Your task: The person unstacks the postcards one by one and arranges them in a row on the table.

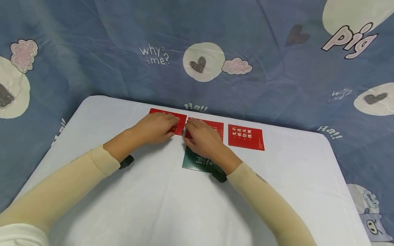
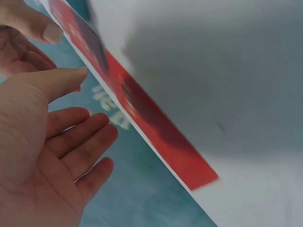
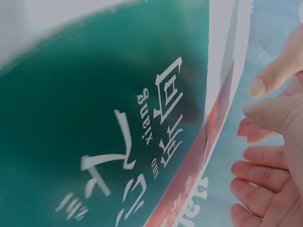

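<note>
A row of red cards lies along the far edge of the white table. My left hand (image 1: 157,128) is over the left red card (image 1: 182,119), palm down, and covers part of it. In the left wrist view its thumb and fingers stand apart with nothing between them. My right hand (image 1: 203,138) is above the middle red card (image 1: 215,124) and the top of a green card (image 1: 192,162) with white characters. Its relaxed fingers (image 3: 255,184) and thumb hold nothing in the right wrist view. The two hands' fingertips are close together.
A third red card (image 1: 246,137) with white characters lies to the right of the middle one. The white table (image 1: 147,205) ends at the back against a blue printed cloth (image 1: 123,61). Dark wrist devices (image 1: 219,175) sit under both wrists.
</note>
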The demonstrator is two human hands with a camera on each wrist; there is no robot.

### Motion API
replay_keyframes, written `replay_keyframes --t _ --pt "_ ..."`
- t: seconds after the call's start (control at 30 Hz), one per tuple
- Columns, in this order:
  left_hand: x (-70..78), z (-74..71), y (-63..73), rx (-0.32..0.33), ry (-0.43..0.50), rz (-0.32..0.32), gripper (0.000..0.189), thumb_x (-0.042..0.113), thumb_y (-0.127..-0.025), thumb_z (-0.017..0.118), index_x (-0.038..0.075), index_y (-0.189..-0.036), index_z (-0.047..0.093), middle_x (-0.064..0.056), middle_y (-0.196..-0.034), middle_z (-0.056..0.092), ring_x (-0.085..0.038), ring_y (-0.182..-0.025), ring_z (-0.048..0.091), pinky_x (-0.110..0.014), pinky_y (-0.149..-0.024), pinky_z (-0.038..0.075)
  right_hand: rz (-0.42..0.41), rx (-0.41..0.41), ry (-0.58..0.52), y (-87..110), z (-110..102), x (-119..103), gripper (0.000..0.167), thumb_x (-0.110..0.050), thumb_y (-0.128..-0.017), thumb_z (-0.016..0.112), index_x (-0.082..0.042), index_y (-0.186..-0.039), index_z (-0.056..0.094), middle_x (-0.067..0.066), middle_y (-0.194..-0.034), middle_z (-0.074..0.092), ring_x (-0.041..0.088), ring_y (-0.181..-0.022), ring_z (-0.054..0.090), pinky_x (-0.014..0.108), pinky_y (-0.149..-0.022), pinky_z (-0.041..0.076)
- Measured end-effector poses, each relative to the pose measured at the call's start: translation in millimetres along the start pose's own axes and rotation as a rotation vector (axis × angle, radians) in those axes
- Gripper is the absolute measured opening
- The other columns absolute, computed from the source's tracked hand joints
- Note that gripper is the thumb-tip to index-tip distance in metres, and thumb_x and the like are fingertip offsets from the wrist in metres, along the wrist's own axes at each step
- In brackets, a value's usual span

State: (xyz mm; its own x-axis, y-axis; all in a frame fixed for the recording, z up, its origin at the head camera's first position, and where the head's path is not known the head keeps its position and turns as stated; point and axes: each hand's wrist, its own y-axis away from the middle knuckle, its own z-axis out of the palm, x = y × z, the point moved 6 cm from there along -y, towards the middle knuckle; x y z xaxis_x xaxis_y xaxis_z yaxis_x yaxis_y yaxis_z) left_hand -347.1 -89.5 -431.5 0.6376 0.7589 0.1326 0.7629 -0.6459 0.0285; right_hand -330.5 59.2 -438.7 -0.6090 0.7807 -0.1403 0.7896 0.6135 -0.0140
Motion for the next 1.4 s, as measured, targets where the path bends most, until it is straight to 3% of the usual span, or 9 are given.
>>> replay_keyframes --t 0.23,0.47,0.7,0.83,1.1,1.4 --pt "30.0 2.0 3.6 -0.024 0.058 0.067 0.067 0.030 -0.091 0.082 0.000 -0.146 0.057 -0.018 -0.144 0.061 -0.036 -0.135 0.057 -0.053 -0.113 0.045 0.000 0.036 -0.064 24.5 -5 4 0.059 -0.034 -0.096 0.075 -0.009 -0.147 0.059 0.009 -0.152 0.056 0.026 -0.142 0.050 0.044 -0.114 0.045" --pt "48.0 12.6 15.0 -0.029 0.094 0.088 0.076 0.034 -0.089 0.084 0.002 -0.151 0.053 -0.017 -0.147 0.059 -0.036 -0.136 0.056 -0.053 -0.112 0.045 -0.023 0.081 -0.101 49.6 -11 6 0.058 -0.032 -0.094 0.078 -0.011 -0.145 0.061 0.010 -0.152 0.056 0.027 -0.142 0.051 0.046 -0.108 0.050" --pt "78.4 21.9 20.5 0.022 0.107 0.194 0.074 0.036 -0.090 0.083 0.004 -0.150 0.055 -0.013 -0.146 0.060 -0.031 -0.134 0.057 -0.048 -0.111 0.048 -0.036 0.103 -0.056 84.1 -9 18 0.055 -0.032 -0.094 0.078 -0.008 -0.141 0.065 0.012 -0.147 0.061 0.029 -0.137 0.056 0.045 -0.104 0.053" --pt "90.0 28.2 22.4 0.023 0.109 0.221 0.075 0.037 -0.089 0.084 0.004 -0.150 0.054 -0.013 -0.146 0.059 -0.031 -0.136 0.055 -0.048 -0.112 0.047 -0.017 0.086 -0.066 95.5 -4 25 0.056 -0.037 -0.094 0.078 -0.008 -0.140 0.066 0.013 -0.145 0.062 0.030 -0.135 0.058 0.045 -0.105 0.053" --pt "96.5 40.3 20.2 0.005 0.065 0.223 0.075 0.037 -0.090 0.083 0.005 -0.151 0.054 -0.013 -0.147 0.058 -0.031 -0.136 0.053 -0.050 -0.114 0.043 0.003 0.034 -0.072 109.2 5 31 0.070 -0.046 -0.089 0.082 -0.008 -0.144 0.063 0.011 -0.150 0.058 0.029 -0.139 0.054 0.045 -0.106 0.052" --pt "92.6 39.2 15.6 0.032 0.074 0.228 0.079 0.040 -0.087 0.085 0.006 -0.151 0.054 -0.013 -0.148 0.057 -0.032 -0.139 0.050 -0.050 -0.115 0.042 0.061 -0.043 -0.118 121.6 13 42 0.088 -0.049 -0.082 0.087 -0.008 -0.152 0.054 0.009 -0.158 0.050 0.029 -0.145 0.048 0.046 -0.111 0.048"
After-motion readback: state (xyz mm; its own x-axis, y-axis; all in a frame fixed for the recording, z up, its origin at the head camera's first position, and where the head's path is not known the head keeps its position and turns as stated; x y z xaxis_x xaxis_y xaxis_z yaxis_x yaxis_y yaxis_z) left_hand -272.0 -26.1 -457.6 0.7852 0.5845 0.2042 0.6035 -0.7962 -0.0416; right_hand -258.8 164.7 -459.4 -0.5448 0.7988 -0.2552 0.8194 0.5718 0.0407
